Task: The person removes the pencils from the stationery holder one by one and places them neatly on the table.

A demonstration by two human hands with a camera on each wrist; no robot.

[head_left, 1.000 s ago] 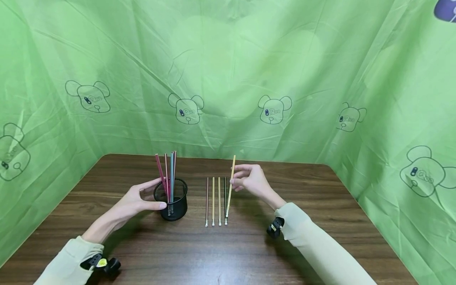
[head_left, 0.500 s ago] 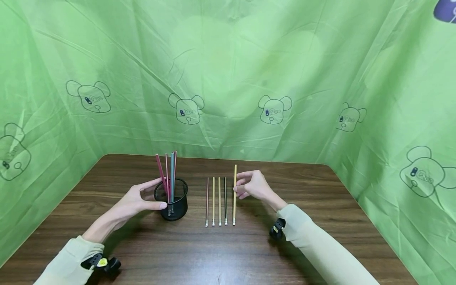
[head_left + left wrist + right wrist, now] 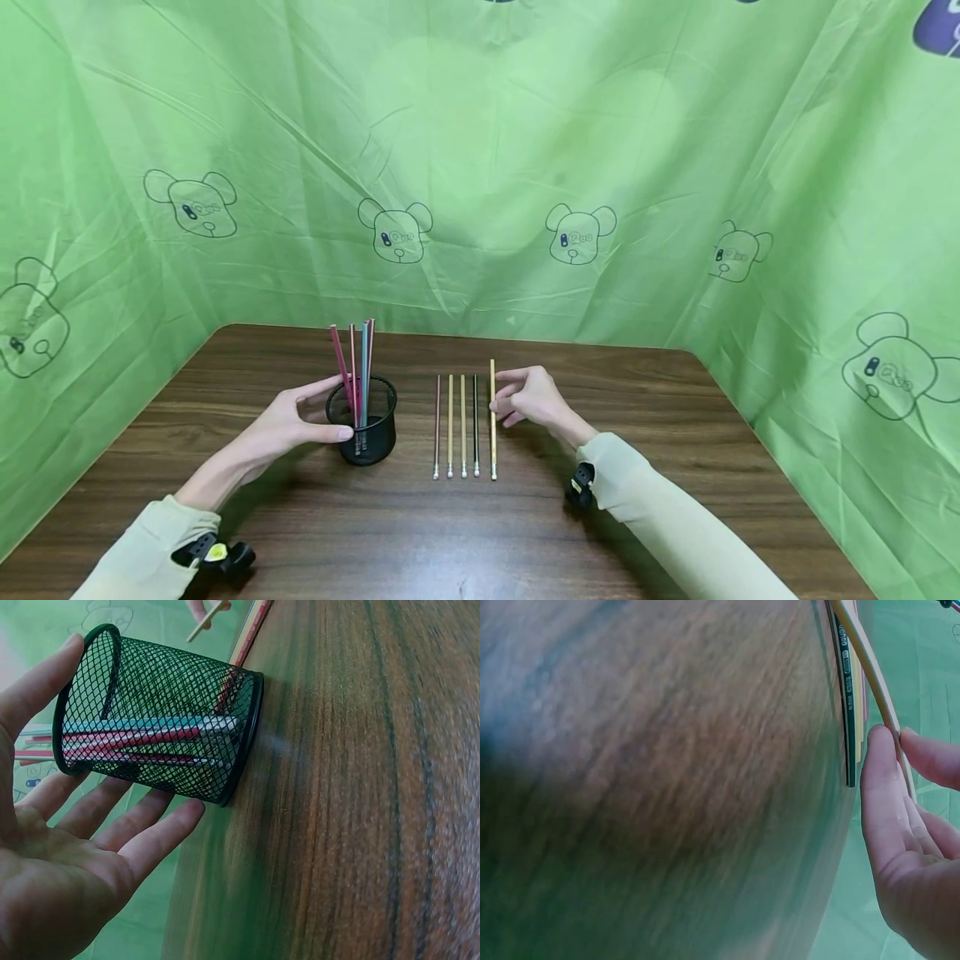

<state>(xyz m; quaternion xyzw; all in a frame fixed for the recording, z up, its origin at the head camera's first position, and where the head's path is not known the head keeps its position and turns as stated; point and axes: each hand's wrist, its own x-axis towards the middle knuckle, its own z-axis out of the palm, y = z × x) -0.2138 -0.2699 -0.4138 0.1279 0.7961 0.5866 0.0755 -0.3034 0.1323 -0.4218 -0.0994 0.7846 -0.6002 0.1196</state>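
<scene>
My left hand (image 3: 281, 425) holds a black mesh pencil cup (image 3: 377, 442) upright on the table, the thumb at its near rim and fingers round the far side. Several red, pink and blue pencils (image 3: 365, 358) lean inside it; their lower ends show through the mesh in the left wrist view. With thumb and fingertips my right hand (image 3: 536, 396) pinches a yellow pencil (image 3: 492, 437), eraser end toward me and its far end tilted up off the table. Just left of it lies a black pencil (image 3: 846, 697), parallel and apart.
Left of the black pencil lie two yellowish pencils (image 3: 463, 425) and a dark reddish pencil (image 3: 437, 425), side by side with erasers toward me. The brown wooden table (image 3: 465, 542) ends at a green curtain (image 3: 480, 150) at the back and sides.
The yellow pencil's far end has come down and its eraser end has shifted right, away from the black pencil. My right hand lowered with it. The left hand and cup stayed in place.
</scene>
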